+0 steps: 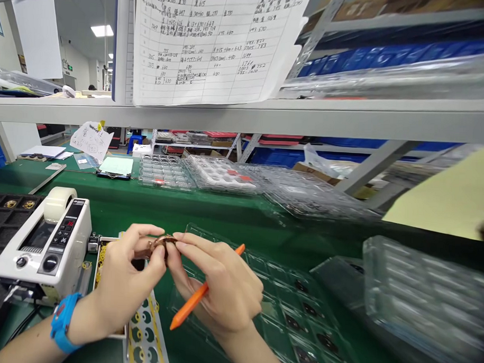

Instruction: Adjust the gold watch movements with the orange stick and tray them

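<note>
Between the fingertips of both hands is a small copper-coloured round part (162, 243), partly hidden by the fingers. My left hand (125, 275), with a blue band (64, 323) on its wrist, pinches its left side. My right hand (222, 281) pinches the other side and also carries an orange pen-like stick (194, 302) across its palm. Beneath the left hand lies a strip sheet (145, 334) with round cut-outs and yellow edges. A clear compartment tray (276, 286) holding several dark round parts sits under and right of my right hand.
A white tape dispenser (45, 249) stands at left, beside a black compartment tray (0, 220). Stacked clear trays (424, 299) are at right. More clear trays (222, 173) line the bench's back edge, under a grey shelf bar (244, 119) with handwritten sheets (207, 48).
</note>
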The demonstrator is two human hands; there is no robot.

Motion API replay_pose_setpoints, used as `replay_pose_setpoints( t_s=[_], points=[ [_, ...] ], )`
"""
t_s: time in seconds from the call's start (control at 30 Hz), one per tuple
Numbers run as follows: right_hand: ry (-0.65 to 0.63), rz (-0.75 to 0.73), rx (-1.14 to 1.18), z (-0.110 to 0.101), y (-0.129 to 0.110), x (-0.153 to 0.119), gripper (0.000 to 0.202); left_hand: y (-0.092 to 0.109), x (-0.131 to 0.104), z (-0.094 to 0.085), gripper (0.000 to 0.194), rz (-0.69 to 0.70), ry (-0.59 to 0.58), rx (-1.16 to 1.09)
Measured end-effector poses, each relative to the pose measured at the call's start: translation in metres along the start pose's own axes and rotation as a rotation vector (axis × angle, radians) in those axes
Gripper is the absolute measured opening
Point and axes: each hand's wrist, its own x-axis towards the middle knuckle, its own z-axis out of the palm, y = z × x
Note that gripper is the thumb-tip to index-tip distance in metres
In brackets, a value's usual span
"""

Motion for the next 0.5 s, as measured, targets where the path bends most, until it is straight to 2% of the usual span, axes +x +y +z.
replay_pose_setpoints(
  t_s=[0.07, 0.13, 0.23, 0.27, 0.33, 0.43, 0.5],
  points=[
    [-0.033, 0.082, 0.081, 0.001, -0.001, -0.001, 0.02, -0.001, 0.007, -0.001, 0.007, -0.106, -0.002, -0.101],
    [-0.039, 0.195, 0.215, -0.002, 0.0, -0.001, 0.019, -0.002, 0.014, -0.003, 0.011, -0.188, -0.01, -0.212],
    [-0.012, 0.398, 0.369, -0.01, 0.006, 0.0, 0.01, -0.003, 0.022, -0.007, 0.018, -0.257, -0.058, -0.337],
    [-0.048, 0.449, 0.387, -0.013, 0.009, 0.002, 0.008, -0.003, 0.023, -0.009, 0.019, -0.272, -0.087, -0.363],
    [-0.221, 0.485, 0.409, -0.019, 0.014, 0.006, 0.008, -0.001, 0.024, -0.013, 0.019, -0.293, -0.148, -0.375],
    [-0.524, 0.418, 0.525, -0.021, 0.019, 0.013, 0.01, 0.003, 0.023, -0.018, 0.016, -0.294, -0.205, -0.321],
    [-0.588, 0.373, 0.609, -0.02, 0.018, 0.014, 0.012, 0.005, 0.023, -0.02, 0.013, -0.272, -0.211, -0.28]
  ],
)
